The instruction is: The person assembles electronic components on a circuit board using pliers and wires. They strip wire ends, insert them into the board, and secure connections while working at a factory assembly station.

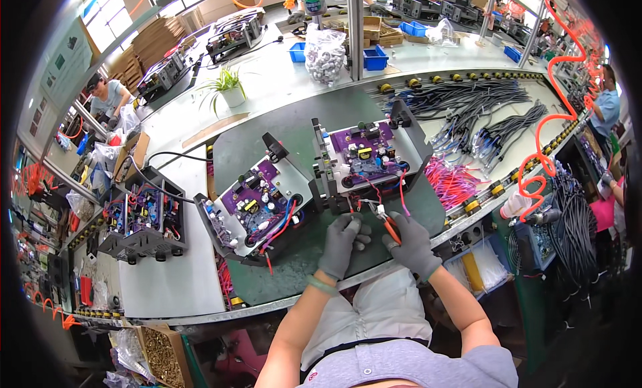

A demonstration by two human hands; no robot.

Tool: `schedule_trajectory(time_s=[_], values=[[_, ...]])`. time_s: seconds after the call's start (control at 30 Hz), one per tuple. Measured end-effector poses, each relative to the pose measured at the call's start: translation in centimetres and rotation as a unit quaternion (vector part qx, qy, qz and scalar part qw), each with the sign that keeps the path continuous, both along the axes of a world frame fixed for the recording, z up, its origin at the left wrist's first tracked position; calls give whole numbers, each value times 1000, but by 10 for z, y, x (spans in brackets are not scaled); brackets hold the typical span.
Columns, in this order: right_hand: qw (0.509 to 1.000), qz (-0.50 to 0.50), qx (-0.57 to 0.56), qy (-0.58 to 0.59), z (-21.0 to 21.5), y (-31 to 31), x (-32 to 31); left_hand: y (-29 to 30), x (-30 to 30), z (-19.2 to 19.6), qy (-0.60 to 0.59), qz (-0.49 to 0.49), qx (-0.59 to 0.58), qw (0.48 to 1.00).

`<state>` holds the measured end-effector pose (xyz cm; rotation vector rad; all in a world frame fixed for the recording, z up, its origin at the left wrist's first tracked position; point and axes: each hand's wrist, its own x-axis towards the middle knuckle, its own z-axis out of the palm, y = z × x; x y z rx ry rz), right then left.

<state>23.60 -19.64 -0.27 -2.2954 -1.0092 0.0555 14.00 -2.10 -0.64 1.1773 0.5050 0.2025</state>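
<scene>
In my grey-gloved right hand is a pair of pliers with orange-red handles. Their metal jaws point away from me at thin red and dark wires on the near side of an opened device. That device has a black metal frame and a purple circuit board. My left hand, also gloved, is closed just in front of the same device, left of the pliers; what its fingers hold, if anything, is hidden. A second similar opened device lies tilted to the left, with red and blue wires.
A third, boxier device sits farther left on the bench. Black cables and pink-red wires lie to the right. A potted plant, a bag of grey parts and blue bins stand beyond. A coiled orange hose hangs at right.
</scene>
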Motion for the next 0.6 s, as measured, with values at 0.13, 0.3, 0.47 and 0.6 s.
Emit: schedule_trajectory(time_s=[0.13, 0.3, 0.47, 0.6], values=[[999, -14, 49, 9, -2, 8, -3, -1, 0, -2, 0, 1, -10, 1000], [998, -10, 42, 50, -2, 16, -7, -6, 3, -6, -10, 32, -9, 999], [713, -7, 223, 665, 21, 10, -11, -16, 15, -25, -15, 30, 103, 994], [615, 47, 291, 732, 15, 11, -10, -12, 26, -23, -69, -64, -198, 976]])
